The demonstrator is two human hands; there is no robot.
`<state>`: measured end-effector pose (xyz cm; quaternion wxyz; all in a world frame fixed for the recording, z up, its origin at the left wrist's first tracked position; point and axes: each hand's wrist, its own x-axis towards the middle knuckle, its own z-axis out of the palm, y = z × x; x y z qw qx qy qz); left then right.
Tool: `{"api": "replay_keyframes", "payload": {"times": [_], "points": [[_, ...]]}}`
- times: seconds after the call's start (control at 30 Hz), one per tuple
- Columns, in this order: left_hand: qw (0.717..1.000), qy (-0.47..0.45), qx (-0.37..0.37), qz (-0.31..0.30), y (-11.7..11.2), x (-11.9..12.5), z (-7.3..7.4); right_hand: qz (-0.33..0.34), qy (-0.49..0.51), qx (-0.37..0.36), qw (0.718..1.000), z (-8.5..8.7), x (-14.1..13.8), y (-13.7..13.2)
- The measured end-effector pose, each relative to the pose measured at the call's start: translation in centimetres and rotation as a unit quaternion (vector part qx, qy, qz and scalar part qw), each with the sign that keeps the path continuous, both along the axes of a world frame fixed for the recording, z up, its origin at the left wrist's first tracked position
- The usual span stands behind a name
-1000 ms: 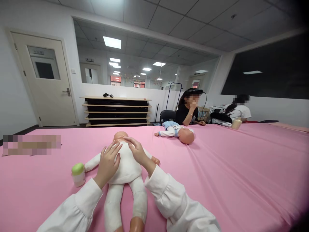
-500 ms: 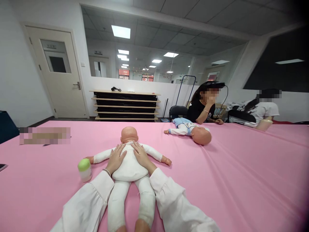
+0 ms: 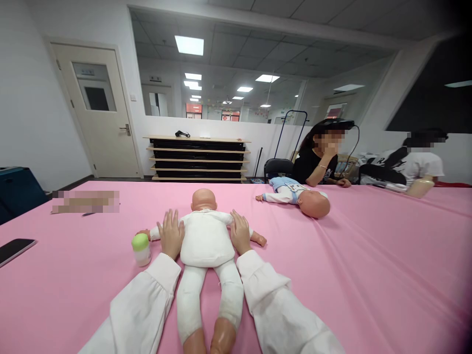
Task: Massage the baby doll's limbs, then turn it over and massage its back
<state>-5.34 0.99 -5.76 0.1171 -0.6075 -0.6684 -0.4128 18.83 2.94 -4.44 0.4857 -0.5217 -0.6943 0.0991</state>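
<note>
A baby doll [image 3: 207,238] with a white cloth body lies face down on the pink table cover, its head away from me and its arms spread. Against the left side of its torso, over the upper arm, rests my left hand [image 3: 171,235], fingers stretched out. My right hand [image 3: 240,231] lies at the opposite side, near the shoulder and arm, also with extended fingers. Neither hand grips anything. Just left of my left hand stands a small jar [image 3: 141,250] with a green lid, close to the doll's hand.
Another doll [image 3: 295,194] in blue and white clothes lies farther back on the pink cover [image 3: 350,265]. A phone [image 3: 16,250] is at the left edge. Two people sit beyond the table at the right; a bottle [image 3: 420,187] stands near one. A blurred-out item lies back left.
Both hands have slid outward from the middle of the doll's upper back to the two sides of its torso. The view has shifted slightly left.
</note>
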Motion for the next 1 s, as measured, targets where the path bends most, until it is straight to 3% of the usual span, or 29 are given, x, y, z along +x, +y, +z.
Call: {"api": "replay_keyframes", "payload": {"times": [0.1, 0.2, 0.27, 0.43, 0.67, 0.77, 0.87, 0.93, 1.0], "points": [[0.988, 0.011, 0.032, -0.149, 0.1, 0.3, 0.1, 0.117, 0.025, 0.014, 0.993, 1.0, -1.4, -0.2], [0.965, 0.039, -0.054, -0.255, 0.3, 0.7, -0.3, 0.211, -0.047, -0.045, 0.975, 0.9, -1.6, 0.0], [0.950, 0.045, -0.116, -0.287, 0.4, 0.9, -0.6, 0.228, -0.090, -0.082, 0.966, 0.3, -1.3, 0.2], [0.960, 0.017, -0.162, -0.227, 0.4, 0.9, -0.6, 0.140, -0.130, -0.082, 0.978, -0.8, -0.4, 0.4], [0.982, 0.047, -0.178, -0.049, 0.4, 0.1, -0.8, -0.141, -0.195, -0.053, 0.969, -1.5, 0.1, 0.4], [0.987, 0.030, -0.151, 0.036, 0.3, 0.0, -0.8, -0.202, -0.156, -0.043, 0.966, -1.9, 0.4, 0.5], [0.997, -0.007, -0.065, 0.030, 0.2, 0.1, -0.7, -0.163, -0.125, 0.012, 0.979, -2.0, 0.3, 0.6], [0.998, -0.004, -0.031, -0.059, 0.2, 0.1, -0.6, -0.062, -0.141, 0.038, 0.987, -1.9, 0.1, 0.5], [0.983, 0.021, -0.062, -0.170, 0.2, 0.2, -0.6, 0.058, -0.185, 0.018, 0.981, -1.7, -0.2, 0.4]]}}
